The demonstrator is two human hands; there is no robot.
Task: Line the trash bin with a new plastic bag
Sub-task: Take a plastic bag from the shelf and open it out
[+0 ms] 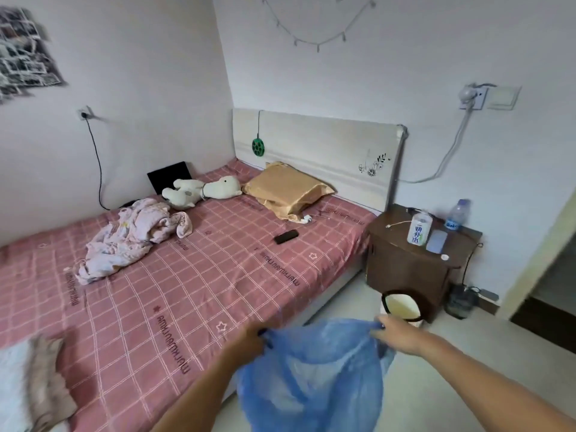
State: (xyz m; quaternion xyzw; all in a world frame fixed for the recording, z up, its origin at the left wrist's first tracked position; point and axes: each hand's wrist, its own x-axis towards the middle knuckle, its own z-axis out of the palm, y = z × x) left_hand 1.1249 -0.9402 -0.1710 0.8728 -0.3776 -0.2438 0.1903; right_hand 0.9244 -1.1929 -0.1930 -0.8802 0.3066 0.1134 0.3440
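A translucent blue plastic bag (311,372) hangs in front of me, its mouth spread between both hands. My left hand (247,341) pinches the bag's left rim over the bed's edge. My right hand (397,335) grips the right rim. Just beyond my right hand stands a small white trash bin (402,307) with a dark rim, on the floor beside the bed and against the nightstand. Its inside looks bare and yellowish. The bag hangs short of the bin, nearer to me.
A bed with a pink checked sheet (187,275) fills the left; a phone (286,236), pillow, plush toy and crumpled cloth lie on it. A brown nightstand (411,266) with two bottles stands behind the bin. Cables and a power strip lie at its right. Pale floor runs between.
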